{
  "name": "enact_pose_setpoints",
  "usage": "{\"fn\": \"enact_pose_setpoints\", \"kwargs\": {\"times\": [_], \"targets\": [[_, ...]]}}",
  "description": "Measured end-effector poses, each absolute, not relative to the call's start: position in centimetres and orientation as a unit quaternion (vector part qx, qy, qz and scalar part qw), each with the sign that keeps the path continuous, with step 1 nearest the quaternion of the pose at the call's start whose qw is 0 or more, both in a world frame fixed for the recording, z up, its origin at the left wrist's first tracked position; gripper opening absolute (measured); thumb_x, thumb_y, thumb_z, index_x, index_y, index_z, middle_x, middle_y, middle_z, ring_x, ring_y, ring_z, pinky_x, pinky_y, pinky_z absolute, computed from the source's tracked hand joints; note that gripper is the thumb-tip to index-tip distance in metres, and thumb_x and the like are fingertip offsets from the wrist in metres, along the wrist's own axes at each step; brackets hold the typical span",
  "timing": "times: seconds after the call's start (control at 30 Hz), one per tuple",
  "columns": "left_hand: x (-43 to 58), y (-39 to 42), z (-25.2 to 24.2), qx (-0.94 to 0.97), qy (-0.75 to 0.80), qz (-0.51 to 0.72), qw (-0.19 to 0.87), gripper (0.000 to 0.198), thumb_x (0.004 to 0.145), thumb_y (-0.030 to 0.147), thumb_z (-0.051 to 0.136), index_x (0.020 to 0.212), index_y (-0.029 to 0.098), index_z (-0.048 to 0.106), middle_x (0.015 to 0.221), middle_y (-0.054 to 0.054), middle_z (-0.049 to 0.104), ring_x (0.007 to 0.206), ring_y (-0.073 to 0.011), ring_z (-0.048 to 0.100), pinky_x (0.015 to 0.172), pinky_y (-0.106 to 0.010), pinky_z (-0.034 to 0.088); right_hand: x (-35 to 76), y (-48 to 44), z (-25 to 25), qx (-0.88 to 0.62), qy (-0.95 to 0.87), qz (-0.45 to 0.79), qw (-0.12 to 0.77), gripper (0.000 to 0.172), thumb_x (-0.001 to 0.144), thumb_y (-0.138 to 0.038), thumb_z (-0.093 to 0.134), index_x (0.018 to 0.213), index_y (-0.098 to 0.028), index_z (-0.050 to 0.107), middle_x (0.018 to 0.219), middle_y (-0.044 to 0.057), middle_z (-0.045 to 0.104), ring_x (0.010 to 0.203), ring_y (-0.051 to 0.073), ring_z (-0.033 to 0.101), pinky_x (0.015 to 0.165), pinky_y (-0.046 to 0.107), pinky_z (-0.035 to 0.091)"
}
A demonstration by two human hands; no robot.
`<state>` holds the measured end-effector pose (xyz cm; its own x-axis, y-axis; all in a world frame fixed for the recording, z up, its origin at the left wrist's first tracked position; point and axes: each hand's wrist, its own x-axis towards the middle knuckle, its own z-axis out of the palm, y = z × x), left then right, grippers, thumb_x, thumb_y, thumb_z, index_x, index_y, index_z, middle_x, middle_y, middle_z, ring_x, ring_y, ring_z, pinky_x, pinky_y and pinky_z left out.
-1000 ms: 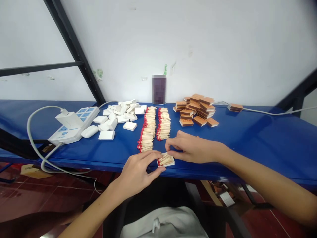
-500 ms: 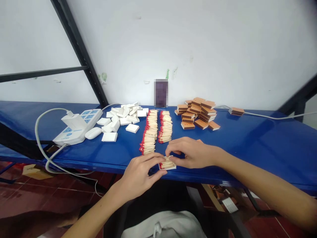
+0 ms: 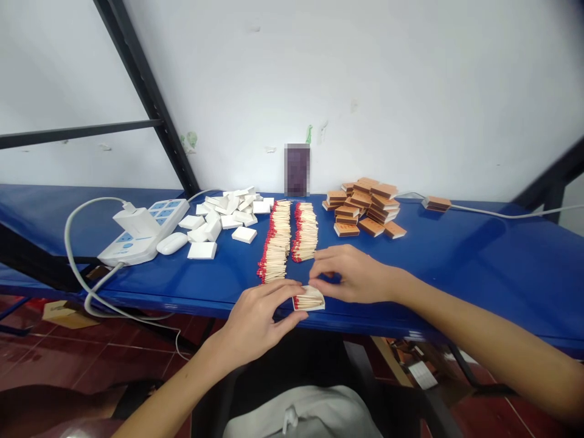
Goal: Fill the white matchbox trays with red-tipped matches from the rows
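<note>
At the blue shelf's front edge lies a small white matchbox tray point(image 3: 322, 306) with red-tipped matches point(image 3: 308, 302) in it. My left hand point(image 3: 263, 313) grips the tray from the left, thumb at the near side and fingers at the far side. My right hand point(image 3: 353, 275) is closed in a pinch at the tray's far right rim; whatever its fingertips hold is hidden. Just beyond the hands lie two long rows of matches, a left row point(image 3: 277, 243) and a shorter right row point(image 3: 305, 234), red heads to the left.
White trays point(image 3: 228, 210) are heaped at the left, brown matchboxes point(image 3: 365, 204) at the right. One stack of matchboxes point(image 3: 436, 204) sits apart on the cable. A power strip point(image 3: 146, 234) and a white rounded case point(image 3: 172, 243) are farther left. A pixelated dark rectangle point(image 3: 297, 170) stands against the wall.
My right hand has drawn slightly up from over the tray to its far right rim, so more of the matches inside show. My left hand stays at the tray.
</note>
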<state>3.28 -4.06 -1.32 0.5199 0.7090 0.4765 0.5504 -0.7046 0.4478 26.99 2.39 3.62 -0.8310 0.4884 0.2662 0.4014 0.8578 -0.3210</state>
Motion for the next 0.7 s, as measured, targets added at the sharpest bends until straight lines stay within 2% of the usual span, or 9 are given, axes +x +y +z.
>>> {"fn": "enact_pose_setpoints", "kwargs": {"times": [0.1, 0.23, 0.33, 0.47, 0.7], "targets": [[3.2, -4.2, -1.4, 0.864, 0.377, 0.316, 0.105, 0.021, 0.095, 0.030, 0.065, 0.114, 0.022, 0.070, 0.126, -0.008, 0.070, 0.105, -0.0238, 0.073, 0.091, -0.038, 0.060, 26.9, 3.2, 3.3, -0.297, -0.933, 0.047, 0.196, 0.021, 0.097, -0.024, 0.054, 0.094, -0.015, 0.073, 0.081, 0.005, 0.067, 0.070, 0.014, 0.057, 0.065, 0.027, 0.035], [3.1, -4.4, -1.2, 0.862, 0.381, 0.314, 0.117, 0.027, 0.093, 0.028, 0.066, 0.119, 0.021, 0.068, 0.125, -0.010, 0.068, 0.104, -0.0235, 0.071, 0.090, -0.038, 0.060, 26.8, 4.2, 2.6, -0.356, -0.924, -0.030, 0.135, 0.022, 0.098, -0.025, 0.055, 0.097, -0.017, 0.075, 0.086, 0.006, 0.069, 0.074, 0.017, 0.060, 0.066, 0.029, 0.033], [3.1, -4.4, -0.9, 0.859, 0.375, 0.324, 0.124, 0.032, 0.091, 0.023, 0.064, 0.123, 0.020, 0.065, 0.120, -0.009, 0.070, 0.105, -0.0226, 0.070, 0.092, -0.037, 0.059, 26.7, 4.6, 2.4, -0.369, -0.923, -0.031, 0.101, 0.022, 0.099, -0.027, 0.054, 0.100, -0.018, 0.075, 0.093, 0.007, 0.071, 0.077, 0.017, 0.062, 0.065, 0.029, 0.032], [3.1, -4.5, -0.5, 0.858, 0.369, 0.332, 0.132, 0.030, 0.091, 0.018, 0.061, 0.121, 0.021, 0.066, 0.117, -0.007, 0.072, 0.104, -0.0207, 0.071, 0.092, -0.033, 0.059, 26.6, 4.8, 2.3, -0.368, -0.925, -0.010, 0.096, 0.022, 0.099, -0.024, 0.054, 0.102, -0.017, 0.074, 0.097, 0.007, 0.072, 0.081, 0.017, 0.062, 0.067, 0.029, 0.033], [3.0, -4.5, -0.7, 0.859, 0.363, 0.333, 0.140, 0.027, 0.093, 0.018, 0.062, 0.119, 0.020, 0.065, 0.118, -0.008, 0.072, 0.103, -0.0200, 0.070, 0.091, -0.032, 0.059, 26.5, 5.2, 2.0, -0.379, -0.914, 0.070, 0.128, 0.013, 0.094, -0.021, 0.059, 0.093, -0.016, 0.070, 0.083, 0.003, 0.064, 0.069, 0.013, 0.052, 0.065, 0.025, 0.033]]}}
